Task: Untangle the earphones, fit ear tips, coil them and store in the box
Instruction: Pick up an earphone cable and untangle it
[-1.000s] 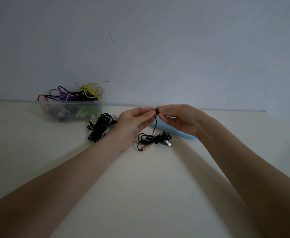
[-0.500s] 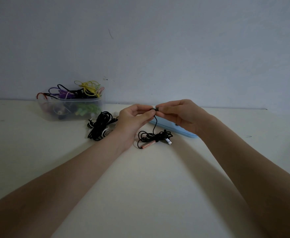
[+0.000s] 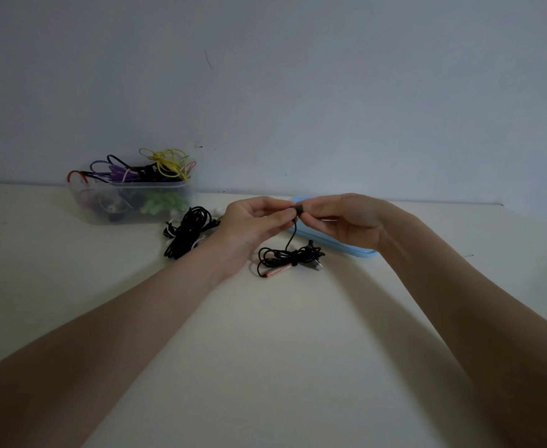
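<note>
Left hand (image 3: 252, 221) and right hand (image 3: 346, 218) — fingertips pinching one black earbud (image 3: 299, 209), raised above the table (image 3: 265, 350). Its black earphones (image 3: 290, 258) trail below, bundled. Risk: tip slips from pinch, or tugged cord drags bundle. Clear box (image 3: 129, 202) far left. Writing: none legible.

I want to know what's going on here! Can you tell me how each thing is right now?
Left hand: pinches the earbud.
Right hand: pinches the dark ear tip.
Black earphones: bundled on the table, one wire lifted to the hands.
Clear box: open, full of coloured cables.
Black cable pile: tangled, beside the box.
Blue lid: lying flat, off the box.
</note>
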`<action>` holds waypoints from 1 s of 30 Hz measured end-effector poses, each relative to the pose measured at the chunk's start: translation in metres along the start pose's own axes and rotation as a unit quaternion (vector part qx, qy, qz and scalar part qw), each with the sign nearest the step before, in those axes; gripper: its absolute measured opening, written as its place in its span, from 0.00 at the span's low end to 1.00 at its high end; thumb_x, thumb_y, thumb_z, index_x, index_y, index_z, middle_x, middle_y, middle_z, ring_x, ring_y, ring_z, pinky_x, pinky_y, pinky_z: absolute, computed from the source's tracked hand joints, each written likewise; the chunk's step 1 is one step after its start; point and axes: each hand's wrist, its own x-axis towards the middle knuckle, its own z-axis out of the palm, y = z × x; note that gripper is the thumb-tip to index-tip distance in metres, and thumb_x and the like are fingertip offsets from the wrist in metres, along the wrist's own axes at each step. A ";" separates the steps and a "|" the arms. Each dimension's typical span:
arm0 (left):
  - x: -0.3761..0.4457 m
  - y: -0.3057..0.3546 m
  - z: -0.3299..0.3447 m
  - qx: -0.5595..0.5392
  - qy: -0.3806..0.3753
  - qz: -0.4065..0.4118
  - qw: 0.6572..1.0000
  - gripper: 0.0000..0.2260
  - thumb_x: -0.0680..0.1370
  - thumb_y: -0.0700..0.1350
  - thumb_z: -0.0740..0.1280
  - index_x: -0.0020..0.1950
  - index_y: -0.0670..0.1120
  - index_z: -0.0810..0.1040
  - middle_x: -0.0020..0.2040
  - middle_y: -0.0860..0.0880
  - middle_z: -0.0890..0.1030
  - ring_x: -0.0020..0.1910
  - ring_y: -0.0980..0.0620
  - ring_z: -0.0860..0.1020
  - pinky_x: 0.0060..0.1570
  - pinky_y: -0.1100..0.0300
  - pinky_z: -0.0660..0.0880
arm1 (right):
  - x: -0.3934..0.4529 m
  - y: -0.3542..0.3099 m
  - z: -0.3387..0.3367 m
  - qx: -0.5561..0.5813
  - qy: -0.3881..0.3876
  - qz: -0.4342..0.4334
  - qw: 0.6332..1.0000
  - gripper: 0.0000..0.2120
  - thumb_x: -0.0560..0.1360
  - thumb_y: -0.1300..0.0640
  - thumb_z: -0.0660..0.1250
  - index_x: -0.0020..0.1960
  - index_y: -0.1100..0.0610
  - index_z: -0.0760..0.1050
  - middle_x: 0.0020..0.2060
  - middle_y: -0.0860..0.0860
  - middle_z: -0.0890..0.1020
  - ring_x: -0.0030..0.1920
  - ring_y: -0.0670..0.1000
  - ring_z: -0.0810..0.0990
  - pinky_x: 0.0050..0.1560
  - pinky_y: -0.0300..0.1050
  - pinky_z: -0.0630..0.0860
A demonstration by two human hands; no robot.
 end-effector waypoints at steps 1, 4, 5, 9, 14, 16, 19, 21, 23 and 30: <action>0.000 0.000 0.000 0.018 0.001 0.005 1.000 0.05 0.73 0.32 0.68 0.44 0.41 0.80 0.40 0.47 0.82 0.37 0.57 0.81 0.44 0.69 0.77 | 0.000 0.001 0.000 0.001 0.004 0.004 1.000 0.09 0.76 0.71 0.59 0.44 0.67 0.77 0.34 0.54 0.84 0.34 0.45 0.83 0.39 0.31 0.79; 0.000 -0.002 -0.001 0.101 0.021 0.039 0.994 0.05 0.72 0.32 0.69 0.43 0.42 0.80 0.42 0.47 0.81 0.37 0.58 0.81 0.46 0.69 0.77 | 0.001 0.005 0.002 0.032 0.002 0.024 0.999 0.08 0.76 0.71 0.59 0.45 0.67 0.77 0.36 0.55 0.82 0.33 0.45 0.83 0.38 0.31 0.79; 0.000 -0.002 -0.001 0.126 0.024 0.053 0.990 0.06 0.71 0.32 0.70 0.42 0.42 0.80 0.43 0.47 0.82 0.37 0.59 0.81 0.47 0.68 0.77 | 0.001 0.006 0.002 0.050 0.005 0.029 0.998 0.09 0.76 0.71 0.59 0.44 0.67 0.77 0.36 0.55 0.82 0.33 0.45 0.83 0.38 0.32 0.79; 0.001 -0.002 0.001 0.187 0.023 0.098 0.977 0.07 0.70 0.31 0.71 0.41 0.43 0.80 0.41 0.49 0.82 0.37 0.61 0.81 0.47 0.69 0.76 | 0.000 0.010 0.003 0.088 0.027 0.031 0.995 0.14 0.76 0.72 0.59 0.36 0.68 0.79 0.30 0.56 0.82 0.30 0.47 0.82 0.37 0.34 0.80; 0.002 0.000 0.000 0.171 0.038 0.108 0.979 0.07 0.71 0.32 0.70 0.42 0.44 0.81 0.41 0.50 0.82 0.37 0.62 0.81 0.44 0.71 0.75 | 0.001 0.010 0.006 0.091 -0.009 0.011 0.996 0.16 0.77 0.71 0.56 0.38 0.67 0.80 0.31 0.53 0.83 0.31 0.44 0.82 0.38 0.30 0.78; 0.002 0.001 0.001 0.144 0.042 0.095 0.984 0.06 0.71 0.33 0.70 0.45 0.43 0.81 0.41 0.48 0.82 0.37 0.61 0.81 0.44 0.71 0.75 | 0.001 0.008 0.006 0.066 -0.004 -0.022 0.998 0.13 0.77 0.71 0.58 0.40 0.67 0.79 0.32 0.54 0.83 0.32 0.44 0.82 0.38 0.30 0.78; 0.002 0.000 0.001 0.120 0.050 0.076 0.989 0.05 0.72 0.34 0.70 0.45 0.43 0.81 0.39 0.48 0.82 0.36 0.60 0.81 0.44 0.70 0.76 | 0.003 0.009 0.005 0.007 0.030 -0.092 0.995 0.06 0.74 0.72 0.62 0.44 0.67 0.77 0.37 0.56 0.82 0.34 0.46 0.83 0.38 0.31 0.79; 0.003 -0.001 0.000 0.121 0.057 0.073 0.988 0.05 0.72 0.34 0.70 0.44 0.43 0.81 0.39 0.48 0.81 0.35 0.59 0.81 0.44 0.70 0.76 | 0.003 0.013 0.006 -0.029 0.030 -0.126 0.991 0.05 0.74 0.73 0.63 0.44 0.67 0.77 0.36 0.55 0.82 0.35 0.46 0.83 0.40 0.32 0.79; 0.002 -0.001 -0.001 0.123 0.062 0.075 0.988 0.05 0.72 0.34 0.70 0.44 0.43 0.81 0.39 0.48 0.81 0.36 0.60 0.81 0.44 0.70 0.76 | 0.003 0.015 0.007 -0.041 0.022 -0.137 0.990 0.05 0.74 0.73 0.63 0.44 0.68 0.77 0.34 0.54 0.83 0.35 0.47 0.83 0.41 0.32 0.79; 0.004 0.001 -0.001 0.226 0.060 0.157 0.960 0.09 0.70 0.32 0.71 0.42 0.45 0.81 0.39 0.52 0.81 0.37 0.63 0.80 0.44 0.72 0.75 | 0.001 0.010 0.008 -0.009 0.029 -0.083 0.996 0.06 0.74 0.73 0.61 0.44 0.69 0.77 0.40 0.57 0.81 0.34 0.46 0.83 0.39 0.32 0.79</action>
